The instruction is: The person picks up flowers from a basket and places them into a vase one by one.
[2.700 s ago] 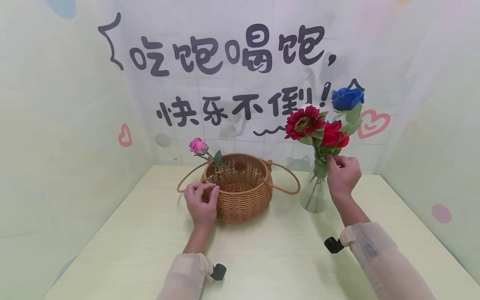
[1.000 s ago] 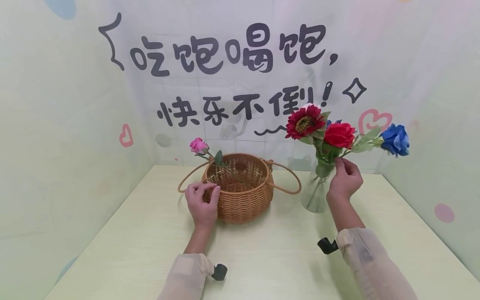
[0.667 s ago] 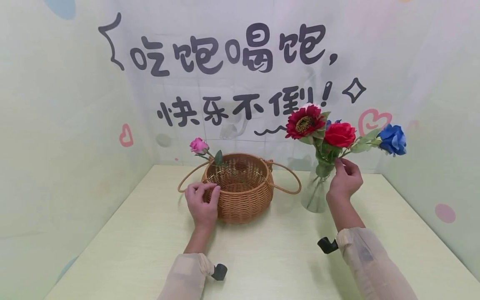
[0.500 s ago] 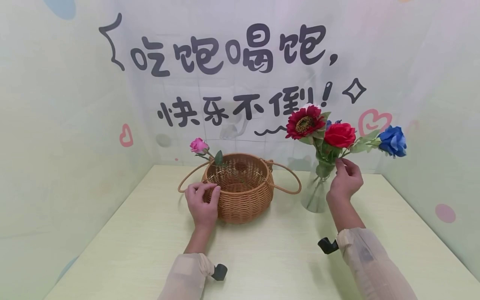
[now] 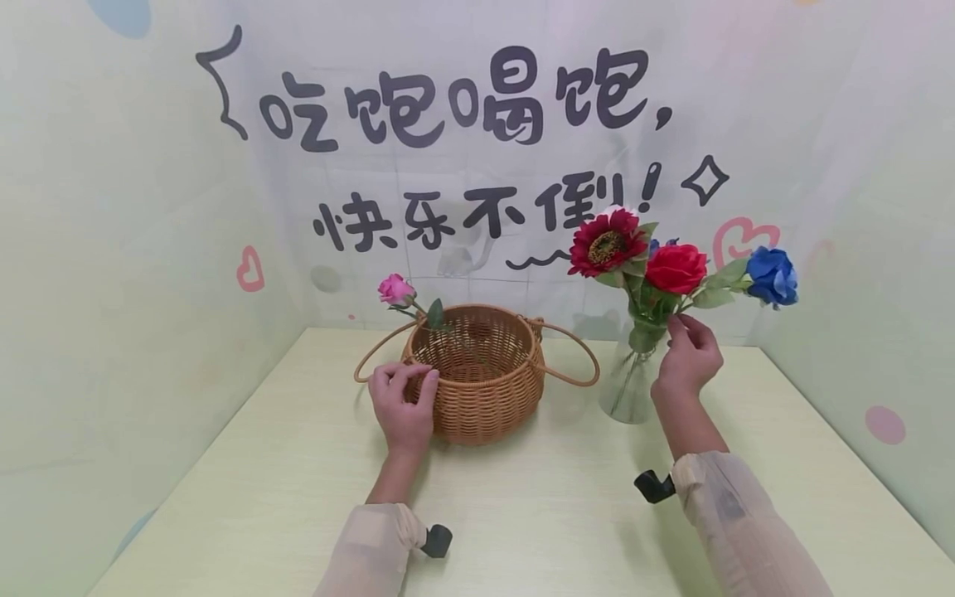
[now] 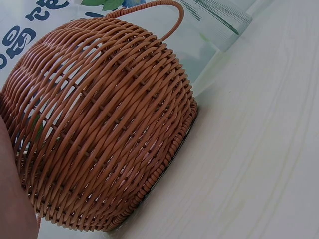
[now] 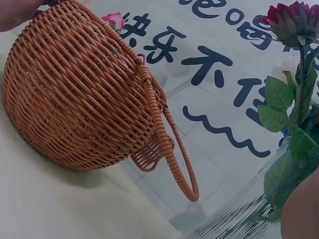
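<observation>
A round wicker basket point(image 5: 485, 406) stands mid-table, one handle folded out on each side. My left hand point(image 5: 403, 406) holds its left front rim between thumb and fingers. A pink rose point(image 5: 395, 290) leans over the basket's back left rim, its stem inside. To the right stands a clear glass vase point(image 5: 625, 390) with a dark red daisy-like flower point(image 5: 608, 243), a red rose point(image 5: 676, 268) and others partly hidden behind. At the vase mouth, my right hand point(image 5: 688, 352) pinches the stem of a blue rose point(image 5: 773, 276), which leans out to the right.
The pale wood table point(image 5: 522, 514) is enclosed by printed fabric walls at the back and both sides. The basket's right handle point(image 5: 578, 356) reaches close to the vase. A black wrist camera point(image 5: 437, 541) sits at each sleeve.
The blue rose, upright above the others earlier, has swung down to the right; lately its head shifted slightly left. My right hand moved a little. My left hand and the basket stayed still.
</observation>
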`<action>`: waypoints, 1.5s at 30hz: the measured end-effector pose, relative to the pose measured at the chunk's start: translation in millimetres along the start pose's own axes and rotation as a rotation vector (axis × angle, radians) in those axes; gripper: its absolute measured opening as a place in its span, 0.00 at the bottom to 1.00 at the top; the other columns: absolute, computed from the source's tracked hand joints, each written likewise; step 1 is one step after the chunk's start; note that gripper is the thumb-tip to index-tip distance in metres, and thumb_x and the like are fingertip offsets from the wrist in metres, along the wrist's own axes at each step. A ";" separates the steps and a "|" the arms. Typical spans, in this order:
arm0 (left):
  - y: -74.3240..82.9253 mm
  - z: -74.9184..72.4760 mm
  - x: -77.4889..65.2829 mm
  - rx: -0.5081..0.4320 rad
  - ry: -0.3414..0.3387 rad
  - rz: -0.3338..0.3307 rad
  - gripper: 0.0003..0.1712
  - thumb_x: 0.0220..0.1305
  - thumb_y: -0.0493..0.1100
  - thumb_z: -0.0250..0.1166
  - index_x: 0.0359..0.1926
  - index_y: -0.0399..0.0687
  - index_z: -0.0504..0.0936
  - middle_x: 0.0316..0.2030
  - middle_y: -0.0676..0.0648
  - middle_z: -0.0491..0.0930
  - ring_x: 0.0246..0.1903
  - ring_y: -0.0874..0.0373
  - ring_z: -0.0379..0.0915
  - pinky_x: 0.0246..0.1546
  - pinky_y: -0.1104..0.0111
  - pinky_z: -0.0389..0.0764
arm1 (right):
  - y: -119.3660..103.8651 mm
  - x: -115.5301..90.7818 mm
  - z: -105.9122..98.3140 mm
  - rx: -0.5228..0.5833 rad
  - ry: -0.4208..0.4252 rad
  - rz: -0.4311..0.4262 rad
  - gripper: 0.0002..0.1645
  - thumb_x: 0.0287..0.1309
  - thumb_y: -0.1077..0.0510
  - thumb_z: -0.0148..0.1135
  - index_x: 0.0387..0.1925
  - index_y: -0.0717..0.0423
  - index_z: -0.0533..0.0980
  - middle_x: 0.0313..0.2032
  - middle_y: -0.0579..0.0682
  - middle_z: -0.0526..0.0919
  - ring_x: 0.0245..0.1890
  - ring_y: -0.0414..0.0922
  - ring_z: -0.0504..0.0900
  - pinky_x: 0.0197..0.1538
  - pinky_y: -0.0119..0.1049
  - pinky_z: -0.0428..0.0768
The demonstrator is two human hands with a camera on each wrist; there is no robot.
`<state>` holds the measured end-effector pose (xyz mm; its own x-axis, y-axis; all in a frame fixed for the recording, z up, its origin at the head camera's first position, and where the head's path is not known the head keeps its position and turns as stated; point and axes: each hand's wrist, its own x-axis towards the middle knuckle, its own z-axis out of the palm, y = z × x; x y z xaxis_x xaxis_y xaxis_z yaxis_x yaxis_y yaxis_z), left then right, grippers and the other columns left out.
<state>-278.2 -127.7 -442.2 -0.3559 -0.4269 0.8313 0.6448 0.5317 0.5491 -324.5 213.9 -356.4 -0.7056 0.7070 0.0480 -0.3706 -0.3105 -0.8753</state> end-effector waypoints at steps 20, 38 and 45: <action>0.6 0.8 0.6 0.001 -0.001 -0.009 0.04 0.52 0.35 0.72 0.30 0.44 0.85 0.35 0.42 0.70 0.45 0.49 0.64 0.48 0.60 0.62 | 21.3 -20.6 -12.9 0.036 -0.099 0.002 0.05 0.57 0.62 0.68 0.35 0.55 0.80 0.23 0.45 0.74 0.18 0.37 0.73 0.22 0.25 0.71; 0.3 1.3 0.4 -0.005 0.003 -0.011 0.03 0.53 0.38 0.72 0.30 0.45 0.85 0.35 0.42 0.71 0.45 0.48 0.64 0.48 0.59 0.62 | 30.1 -61.5 14.3 -0.013 -0.348 -0.128 0.10 0.58 0.67 0.65 0.41 0.67 0.78 0.23 0.45 0.76 0.19 0.38 0.75 0.27 0.28 0.78; 0.2 1.0 0.8 0.000 0.003 0.003 0.05 0.54 0.41 0.71 0.30 0.44 0.85 0.35 0.41 0.70 0.45 0.48 0.64 0.48 0.60 0.62 | 32.1 -74.6 26.1 -0.060 -0.473 -0.181 0.07 0.59 0.66 0.64 0.39 0.63 0.78 0.24 0.46 0.77 0.21 0.38 0.77 0.30 0.29 0.79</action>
<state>-279.0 -127.2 -441.3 -0.3514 -0.4277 0.8328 0.6459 0.5332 0.5464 -299.6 134.6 -375.5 -0.8346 0.3766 0.4020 -0.4869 -0.1629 -0.8582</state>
